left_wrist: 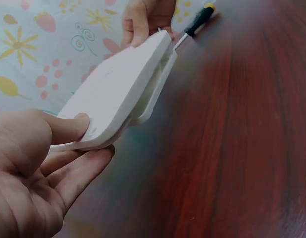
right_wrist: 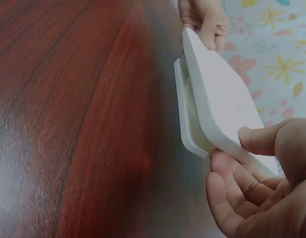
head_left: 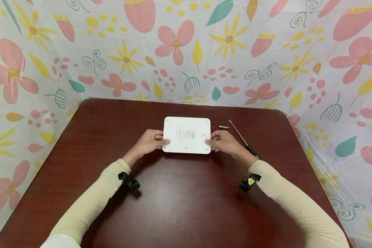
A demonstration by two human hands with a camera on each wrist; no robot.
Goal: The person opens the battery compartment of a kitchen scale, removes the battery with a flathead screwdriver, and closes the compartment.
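A white kitchen scale (head_left: pixel 186 125), flat with rounded corners, shows its underside with a printed label, a small battery cover and a round mark at each corner. My left hand (head_left: pixel 149 141) holds its left edge, thumb on the upper face and fingers beneath. On the opposite edge my right hand (head_left: pixel 225 142) pinches it the same way. Both wrist views show the scale tilted, with a thinner white plate (right_wrist: pixel 183 114) under the main body and a gap between them. Some fingers are hidden beneath the scale.
A screwdriver (head_left: pixel 239 133) with a black handle lies on the dark wooden table (head_left: pixel 179 203), partly behind my right wrist. Beside its tip lies a small battery (head_left: pixel 224 127). A flower-printed curtain (head_left: pixel 173 75) hangs behind and along both sides of the table.
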